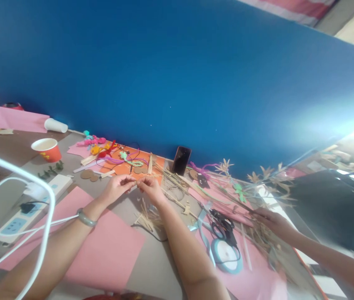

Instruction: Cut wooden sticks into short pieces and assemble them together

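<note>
My left hand (pixel 120 186) and my right hand (pixel 150 187) meet over the middle of the table, thumbs and fingertips pinched together. Something small and pale seems to lie between the fingertips, but it is too tiny to name. A bracelet (pixel 86 217) circles my left wrist. Below the hands lies a pink paper sheet (pixel 104 250). Close by on the table are a bundle of dry straw pieces (pixel 148 216) and brown round pieces (pixel 88 175). Behind the hands sits an orange sheet (pixel 126 155) with coloured pipe cleaners (pixel 129 161) on it.
Another person's hand (pixel 267 220) holds a dry stem at right. Near it are a glue gun (pixel 227 227) and a ribbon roll (pixel 227 256). A phone (pixel 181 160) leans on the blue partition (pixel 170 83). Left stand a paper cup (pixel 50 151), a power strip (pixel 36 208) and a white cable (pixel 50 208).
</note>
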`<state>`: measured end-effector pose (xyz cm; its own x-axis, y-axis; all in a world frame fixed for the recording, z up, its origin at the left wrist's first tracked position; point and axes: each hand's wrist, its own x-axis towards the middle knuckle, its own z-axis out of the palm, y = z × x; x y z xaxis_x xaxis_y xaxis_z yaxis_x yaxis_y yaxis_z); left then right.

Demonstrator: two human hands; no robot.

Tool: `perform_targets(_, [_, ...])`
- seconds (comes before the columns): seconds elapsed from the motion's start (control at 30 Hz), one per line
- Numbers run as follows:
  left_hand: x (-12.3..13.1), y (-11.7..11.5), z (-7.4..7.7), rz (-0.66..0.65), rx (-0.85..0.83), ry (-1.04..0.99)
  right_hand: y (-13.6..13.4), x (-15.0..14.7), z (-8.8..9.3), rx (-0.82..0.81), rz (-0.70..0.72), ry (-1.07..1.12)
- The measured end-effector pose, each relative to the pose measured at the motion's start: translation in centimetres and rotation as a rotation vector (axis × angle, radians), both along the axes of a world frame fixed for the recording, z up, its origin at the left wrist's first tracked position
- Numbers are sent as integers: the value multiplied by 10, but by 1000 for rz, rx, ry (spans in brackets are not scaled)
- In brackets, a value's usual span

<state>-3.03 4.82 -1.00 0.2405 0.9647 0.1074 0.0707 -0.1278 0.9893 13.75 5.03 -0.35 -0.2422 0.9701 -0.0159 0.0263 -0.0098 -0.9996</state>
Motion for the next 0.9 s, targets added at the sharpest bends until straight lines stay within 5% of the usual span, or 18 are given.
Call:
perform_targets(0.47, [0, -2, -1, 104, 252, 143, -1, 0, 5, -64, -2, 91])
perform_targets(0.9, [3, 0, -2, 127, 49, -31, -4, -4, 9, 173, -100, -70])
